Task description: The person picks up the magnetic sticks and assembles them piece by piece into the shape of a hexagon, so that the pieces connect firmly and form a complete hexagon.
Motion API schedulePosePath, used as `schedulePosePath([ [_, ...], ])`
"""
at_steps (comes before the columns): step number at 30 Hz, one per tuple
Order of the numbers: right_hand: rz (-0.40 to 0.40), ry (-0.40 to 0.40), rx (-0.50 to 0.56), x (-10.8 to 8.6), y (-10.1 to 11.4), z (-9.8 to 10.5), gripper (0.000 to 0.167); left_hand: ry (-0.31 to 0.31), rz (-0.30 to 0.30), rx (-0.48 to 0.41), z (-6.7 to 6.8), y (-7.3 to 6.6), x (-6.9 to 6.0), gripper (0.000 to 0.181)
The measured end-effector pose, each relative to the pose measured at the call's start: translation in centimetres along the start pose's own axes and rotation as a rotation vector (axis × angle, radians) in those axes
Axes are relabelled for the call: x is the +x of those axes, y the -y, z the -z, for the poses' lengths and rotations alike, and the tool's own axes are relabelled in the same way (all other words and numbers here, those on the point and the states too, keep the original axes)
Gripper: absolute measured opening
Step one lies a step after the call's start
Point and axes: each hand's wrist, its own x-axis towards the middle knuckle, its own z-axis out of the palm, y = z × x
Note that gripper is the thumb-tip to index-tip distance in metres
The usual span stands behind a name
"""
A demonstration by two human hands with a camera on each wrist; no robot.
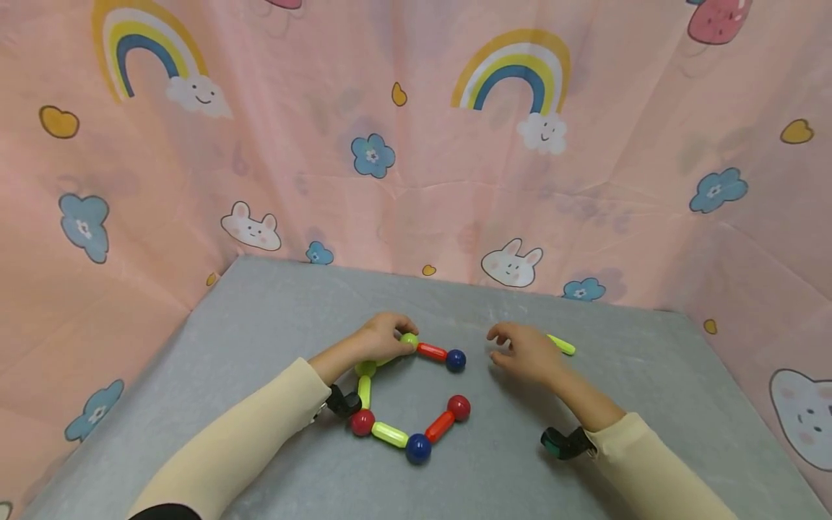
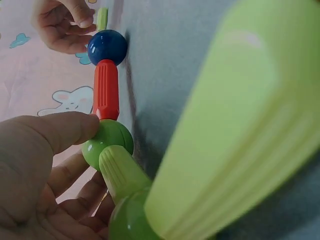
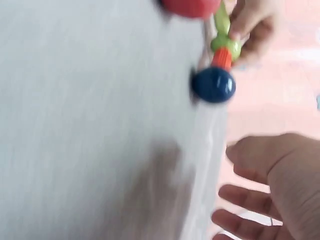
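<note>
A chain of coloured balls and short rods lies in an open ring on the grey surface. My left hand (image 1: 382, 336) grips a green ball (image 2: 107, 145) at the far side, thumb on its top. From this ball a red rod (image 1: 432, 352) leads to a blue ball (image 1: 456, 360). Across the gap, a red ball (image 1: 458, 408) ends the other side, joined by a red rod (image 1: 440, 427) to a second blue ball (image 1: 418, 448). My right hand (image 1: 528, 352) hovers right of the chain, fingers loosely bent, holding nothing.
A loose yellow-green rod (image 1: 562, 345) lies just beyond my right hand, partly hidden by it. The grey surface (image 1: 279, 303) meets a pink patterned cloth (image 1: 429, 209) at the back and sides. A dark wrist device (image 1: 565, 443) hangs under my right sleeve.
</note>
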Motion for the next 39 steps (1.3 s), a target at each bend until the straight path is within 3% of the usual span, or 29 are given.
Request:
schedulePosePath([
  [3, 0.013, -0.073, -0.102, -0.4, -1.6, 0.8, 0.026, -0.018, 0.01, 0.009, 0.1, 0.2, -0.2, 0.03],
  [7, 0.011, -0.117, -0.128, -0.9, -3.8, 1.6, 0.026, -0.048, -0.004, 0.017, 0.2, 0.6, -0.6, 0.029],
  [16, -0.071, -0.066, -0.102, -1.4, -7.1, 2.5, 0.029, -0.068, -0.036, -0.023, 0.7, 1.7, -2.0, 0.029],
  [25, -0.168, -0.036, -0.057, -1.8, -8.8, 2.0, 0.029, -0.063, 0.001, -0.052, 1.1, 2.1, -3.7, 0.03],
  [32, -0.152, -0.085, 0.005, -2.6, -8.2, 1.4, 0.031, -0.112, -0.001, -0.039, 1.1, 2.6, -5.2, 0.029],
  [39, -0.121, -0.066, 0.105, -3.2, -4.5, -0.1, 0.031, -0.138, -0.01, -0.031, 0.9, 2.8, -6.6, 0.029],
])
